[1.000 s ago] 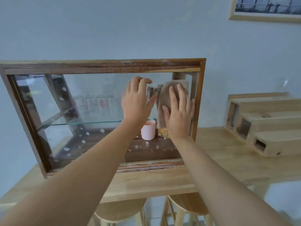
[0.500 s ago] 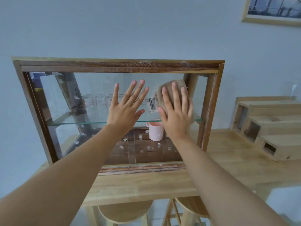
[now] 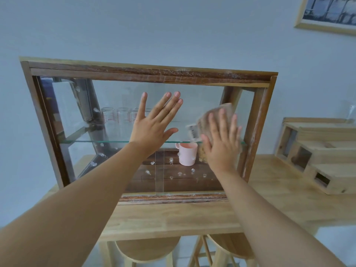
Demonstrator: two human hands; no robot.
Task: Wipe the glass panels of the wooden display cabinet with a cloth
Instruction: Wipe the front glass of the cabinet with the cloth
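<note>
Right hand (image 3: 221,143) flat, fingers spread, presses cloth (image 3: 207,120) on cabinet (image 3: 150,71) front glass near right frame; unwiped glass runs toward 9 o'clock. Left hand (image 3: 154,128) open, empty, braces glass mid-panel.

Inside cabinet (image 3: 150,72): 3 clear measuring glasses (image 3: 117,122) on upper shelf, 1 pink cup (image 3: 187,154) below; 2 hands, 1 cloth (image 3: 207,120) on its front; 2 stools (image 3: 146,249) under
</note>
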